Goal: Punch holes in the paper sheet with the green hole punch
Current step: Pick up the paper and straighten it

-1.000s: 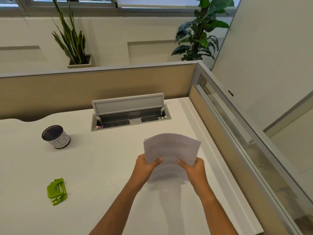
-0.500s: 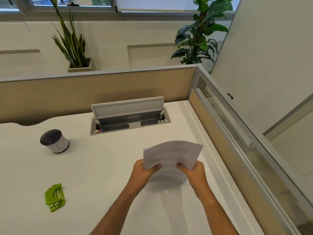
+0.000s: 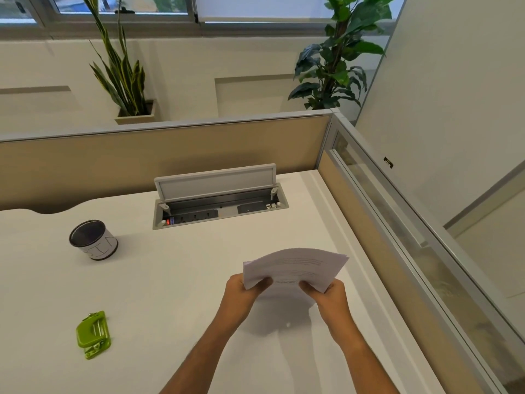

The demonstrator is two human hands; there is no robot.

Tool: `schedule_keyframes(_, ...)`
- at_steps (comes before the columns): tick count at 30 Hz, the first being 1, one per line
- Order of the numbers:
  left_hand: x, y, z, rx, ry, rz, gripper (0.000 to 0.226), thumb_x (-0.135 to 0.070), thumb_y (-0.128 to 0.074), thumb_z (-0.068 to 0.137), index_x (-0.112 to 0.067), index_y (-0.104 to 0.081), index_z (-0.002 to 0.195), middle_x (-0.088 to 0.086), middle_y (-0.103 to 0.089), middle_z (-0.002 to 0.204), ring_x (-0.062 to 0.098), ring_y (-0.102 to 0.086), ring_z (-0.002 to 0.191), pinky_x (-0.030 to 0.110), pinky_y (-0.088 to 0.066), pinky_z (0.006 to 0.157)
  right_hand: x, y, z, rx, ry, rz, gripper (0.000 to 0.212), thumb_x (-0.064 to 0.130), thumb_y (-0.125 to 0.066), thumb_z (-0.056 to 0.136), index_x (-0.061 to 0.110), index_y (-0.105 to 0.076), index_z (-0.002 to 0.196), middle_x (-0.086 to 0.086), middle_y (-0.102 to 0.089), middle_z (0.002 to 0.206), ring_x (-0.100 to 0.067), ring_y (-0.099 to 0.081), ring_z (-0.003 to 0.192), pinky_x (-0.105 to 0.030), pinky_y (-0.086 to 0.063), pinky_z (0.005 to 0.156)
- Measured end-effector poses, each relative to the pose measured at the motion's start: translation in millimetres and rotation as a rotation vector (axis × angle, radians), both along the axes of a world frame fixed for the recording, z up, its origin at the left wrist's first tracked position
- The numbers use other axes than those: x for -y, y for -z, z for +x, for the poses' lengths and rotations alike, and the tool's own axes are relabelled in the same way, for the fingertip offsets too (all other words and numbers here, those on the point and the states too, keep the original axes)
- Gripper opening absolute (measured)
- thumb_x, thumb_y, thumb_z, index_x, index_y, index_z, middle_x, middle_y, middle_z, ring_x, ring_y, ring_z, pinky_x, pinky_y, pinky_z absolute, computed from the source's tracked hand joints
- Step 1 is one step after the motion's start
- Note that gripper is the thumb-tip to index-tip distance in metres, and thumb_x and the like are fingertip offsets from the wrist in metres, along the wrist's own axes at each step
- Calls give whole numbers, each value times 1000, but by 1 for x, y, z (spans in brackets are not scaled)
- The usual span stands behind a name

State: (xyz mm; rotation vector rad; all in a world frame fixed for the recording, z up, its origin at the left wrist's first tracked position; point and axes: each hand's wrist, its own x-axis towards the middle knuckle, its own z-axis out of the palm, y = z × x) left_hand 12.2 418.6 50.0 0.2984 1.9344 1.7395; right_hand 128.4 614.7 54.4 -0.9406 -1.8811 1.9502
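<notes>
I hold a thin stack of printed paper sheets (image 3: 295, 268) above the white desk (image 3: 176, 280), right of centre. My left hand (image 3: 243, 294) pinches its lower left edge and my right hand (image 3: 331, 298) pinches its lower right edge. The sheets bow upward and lean away from me, close to flat. The green hole punch (image 3: 92, 334) lies on the desk far to the left of my hands, near the front, untouched.
A white cup with a dark inside (image 3: 93, 240) stands at the left back of the desk. An open grey socket box (image 3: 218, 206) is set into the desk behind the paper. Beige partitions (image 3: 170, 155) bound the back and right sides.
The sheets have tipped from nearly upright down toward flat, and both hands have sunk a little closer to the desk. The hole punch and cup have stayed put.
</notes>
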Motion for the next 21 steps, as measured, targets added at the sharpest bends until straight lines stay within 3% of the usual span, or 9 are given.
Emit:
schedule_keyframes(4, -1, -7, 1, -27, -29, 1, 22, -45, -79, 92, -56, -79, 111, -17, -83, 111, 5, -79, 100, 29, -64, 88, -5, -9, -4, -35, -27, 14, 34, 8, -85, 90, 38, -83, 104, 11, -84, 103, -7, -79, 96, -15, -63, 75)
schedule_keyframes(7, -2, -7, -5, -49, 43, -20, 27, -45, -83, 89, -46, -81, 116, -12, -84, 113, 10, -80, 101, 36, -68, 90, -4, -10, -6, -14, -23, 17, 26, 9, -86, 89, 28, -83, 106, 4, -85, 100, -14, -80, 93, -19, -63, 73)
schedule_keyframes(10, 2, -7, -15, -42, 207, -95, 32, -32, -85, 94, -29, -81, 125, -8, -83, 121, 13, -80, 110, 45, -64, 102, -2, -5, -3, 40, -21, -12, 27, 8, -87, 88, 17, -80, 112, 2, -85, 100, -18, -80, 94, -22, -64, 72)
schedule_keyframes(13, 8, -10, -23, -43, 213, -111, 26, -29, -82, 96, -35, -81, 122, -9, -83, 121, 13, -79, 110, 45, -64, 102, -5, -11, 0, 12, -30, 8, 27, 7, -86, 89, 25, -80, 108, 7, -84, 99, -12, -79, 93, -18, -63, 72)
schedule_keyframes(16, 12, -21, -24, -71, 148, -62, 25, -39, -86, 91, -47, -81, 114, -14, -83, 118, 19, -79, 112, 31, -66, 91, -8, -21, 3, -9, -78, 56, 19, 13, -86, 90, 27, -83, 103, 6, -85, 99, -10, -80, 90, -18, -63, 72)
schedule_keyframes(18, 18, -32, -26, -115, 10, -18, 48, -47, -94, 79, -55, -74, 122, -23, -80, 123, 10, -75, 118, 19, -62, 89, -13, -29, 4, -6, -132, 161, 11, 14, -83, 93, 25, -85, 92, 4, -84, 90, -7, -78, 80, -18, -59, 69)
schedule_keyframes(21, 26, -54, -33, -388, -64, -79, 94, -58, -96, 70, -61, -46, 149, -44, -55, 146, -15, -55, 130, 18, -48, 104, -20, -41, 4, 12, -249, 428, 32, 10, -73, 100, 24, -70, 72, 6, -67, 68, -6, -53, 63, -28, -42, 62)
